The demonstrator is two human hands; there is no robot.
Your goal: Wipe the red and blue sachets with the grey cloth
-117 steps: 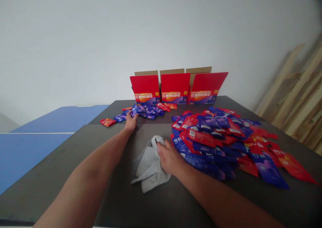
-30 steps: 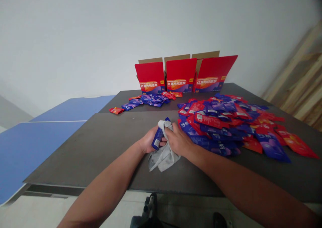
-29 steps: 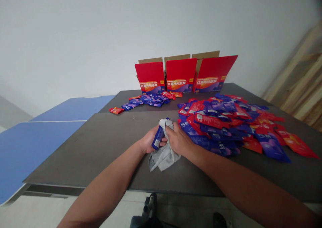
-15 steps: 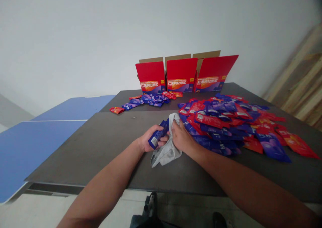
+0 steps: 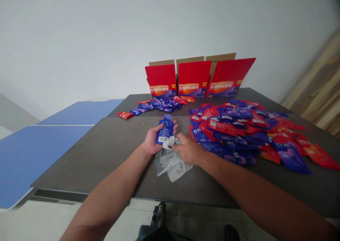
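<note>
A blue pouch with a white barcode label lies in the palm of my left hand, its thumb over the near edge. In my right hand is a crumpled grey cloth, pinched between thumb and fingers. The cloth's upper end touches the lower part of the pouch, and the rest hangs down over the table. Just right of my right hand rises a large pile of red and blue pouches.
Three open red cartons stand side by side at the back of the dark table. A smaller group of blue and red pouches lies before them. A blue table-tennis table adjoins on the left.
The blue pouch has turned from tilted and partly wrapped by the cloth to lying face-up on my left palm. My right hand has drawn the cloth down to the pouch's lower end.
</note>
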